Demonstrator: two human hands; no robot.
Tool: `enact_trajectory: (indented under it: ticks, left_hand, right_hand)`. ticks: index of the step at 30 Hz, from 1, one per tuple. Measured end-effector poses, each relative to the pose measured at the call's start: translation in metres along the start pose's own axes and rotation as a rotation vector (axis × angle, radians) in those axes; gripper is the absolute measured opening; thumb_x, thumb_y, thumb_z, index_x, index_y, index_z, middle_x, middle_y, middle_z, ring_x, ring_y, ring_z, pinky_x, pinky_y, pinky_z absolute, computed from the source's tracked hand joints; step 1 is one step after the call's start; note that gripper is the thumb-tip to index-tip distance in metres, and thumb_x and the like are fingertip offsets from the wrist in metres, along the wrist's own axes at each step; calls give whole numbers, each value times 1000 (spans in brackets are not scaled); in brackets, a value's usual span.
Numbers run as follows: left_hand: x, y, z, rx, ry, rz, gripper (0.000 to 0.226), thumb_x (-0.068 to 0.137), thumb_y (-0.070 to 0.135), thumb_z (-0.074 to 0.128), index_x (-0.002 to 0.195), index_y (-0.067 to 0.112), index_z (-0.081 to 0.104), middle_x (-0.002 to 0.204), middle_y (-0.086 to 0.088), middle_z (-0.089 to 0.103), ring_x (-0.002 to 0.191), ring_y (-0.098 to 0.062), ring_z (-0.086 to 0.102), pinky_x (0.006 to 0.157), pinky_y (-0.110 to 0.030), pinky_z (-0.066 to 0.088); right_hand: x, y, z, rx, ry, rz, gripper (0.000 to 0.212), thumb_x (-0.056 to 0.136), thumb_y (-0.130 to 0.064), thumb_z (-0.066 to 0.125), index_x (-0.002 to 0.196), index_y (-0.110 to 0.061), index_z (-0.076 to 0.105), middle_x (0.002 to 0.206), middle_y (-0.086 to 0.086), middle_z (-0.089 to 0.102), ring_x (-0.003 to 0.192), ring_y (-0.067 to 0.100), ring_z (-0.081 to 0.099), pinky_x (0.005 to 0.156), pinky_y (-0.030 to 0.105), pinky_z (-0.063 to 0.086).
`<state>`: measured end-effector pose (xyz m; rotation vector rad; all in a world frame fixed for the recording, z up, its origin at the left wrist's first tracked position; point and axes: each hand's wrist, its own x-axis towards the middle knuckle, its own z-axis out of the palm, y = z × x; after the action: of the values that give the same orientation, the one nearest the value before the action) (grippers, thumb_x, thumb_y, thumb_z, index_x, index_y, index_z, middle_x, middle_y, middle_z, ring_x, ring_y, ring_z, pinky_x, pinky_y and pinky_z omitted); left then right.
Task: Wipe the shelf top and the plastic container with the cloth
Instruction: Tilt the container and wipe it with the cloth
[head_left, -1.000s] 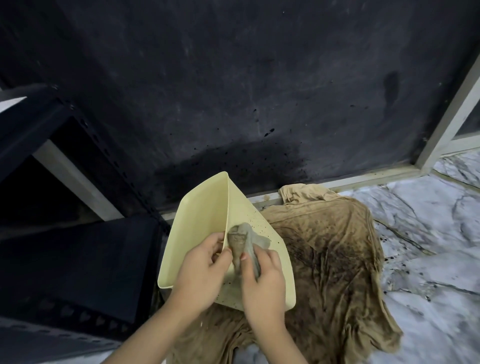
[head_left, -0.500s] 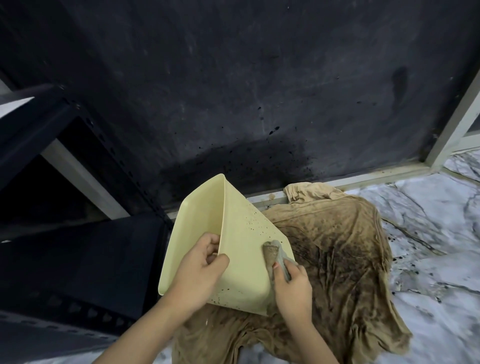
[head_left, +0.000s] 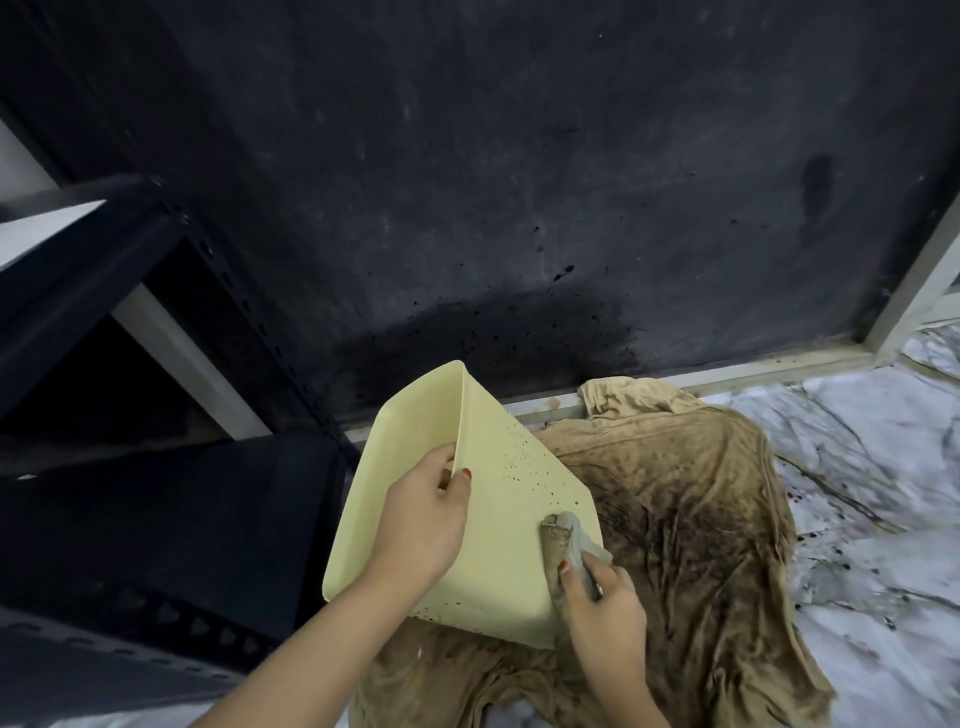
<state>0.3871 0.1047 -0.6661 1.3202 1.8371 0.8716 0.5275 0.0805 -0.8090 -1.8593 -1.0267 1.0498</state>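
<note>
Both hands work on the plastic container (head_left: 498, 525), a pale yellow tub tilted up on edge. Left hand (head_left: 423, 525) grips its corner edge, thumb on the speckled side. Just right of it, right hand (head_left: 605, 605) pinches a bunched grey cloth (head_left: 563, 540) against that side's lower right part. Beneath both hands lies a stained brown garment (head_left: 691, 545).

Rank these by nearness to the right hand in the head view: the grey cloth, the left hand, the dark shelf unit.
From the right hand:
1. Grey cloth, pinched in it against the yellow container.
2. Left hand, across the container, gripping its edge.
3. Dark shelf unit, far left.
</note>
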Motion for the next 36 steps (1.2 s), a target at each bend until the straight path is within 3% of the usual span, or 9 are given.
enact_trajectory:
  ticks: [6, 8, 13, 18, 22, 27, 32, 36]
  left_hand:
    - [-14, 1, 15, -52, 55, 36, 28, 92, 21, 47, 108, 39, 63, 83, 6, 73, 74, -20, 67, 70, -38, 54]
    - [-20, -3, 20, -80, 64, 23, 28, 92, 18, 48, 107, 35, 64, 82, 3, 74, 75, -23, 67, 72, -39, 54]
    - [-24, -12, 22, -110, 86, 6, 27, 93, 16, 46, 108, 30, 64, 77, -1, 72, 65, -26, 63, 61, -37, 50]
    - [-25, -15, 24, -106, 81, 16, 27, 93, 17, 46, 108, 32, 64, 81, -3, 73, 71, -32, 65, 60, -37, 51]
    - [-25, -20, 23, -151, 101, -1, 28, 93, 16, 48, 101, 36, 65, 68, 6, 68, 54, -9, 56, 50, -14, 42]
    - [-27, -18, 22, -183, 91, 11, 29, 92, 14, 47, 93, 37, 66, 51, 19, 57, 46, 1, 46, 45, -9, 36]
    - [-30, -16, 23, -223, 79, -24, 29, 94, 17, 46, 103, 33, 68, 78, 17, 73, 70, -1, 64, 63, -12, 48]
    - [-31, -14, 22, -225, 84, -18, 29, 94, 16, 45, 104, 32, 68, 78, 12, 74, 70, -7, 65, 60, -14, 48]
  right_hand:
    - [-16, -38, -17, 11, 49, -159, 36, 84, -30, 60, 118, -18, 63, 99, -4, 54, 90, 15, 55, 70, 25, 35]
    - [-22, -49, -18, -26, 20, -245, 34, 85, -32, 58, 117, -21, 63, 97, -7, 54, 87, 12, 55, 69, 26, 37]
    - [-18, -59, -16, -65, -29, -308, 32, 86, -34, 57, 116, -23, 63, 99, -8, 53, 89, 14, 57, 72, 27, 42]
    - [10, -48, -20, -54, -44, -215, 35, 86, -34, 56, 118, -20, 63, 98, -4, 53, 86, 14, 51, 72, 25, 36]
    - [30, -23, -27, -128, -29, -96, 37, 87, -34, 54, 119, -18, 61, 116, 5, 57, 104, 26, 55, 78, 30, 39]
    - [42, 14, -39, -136, -4, 57, 39, 88, -33, 53, 122, -16, 59, 130, 14, 53, 117, 34, 50, 93, 38, 39]
    - [29, 42, -46, -104, 87, 180, 42, 88, -31, 55, 125, -10, 57, 124, 21, 52, 113, 39, 51, 90, 41, 40]
    - [10, 39, -41, -57, 152, 266, 41, 87, -27, 57, 123, -8, 59, 126, 25, 51, 115, 41, 49, 94, 41, 38]
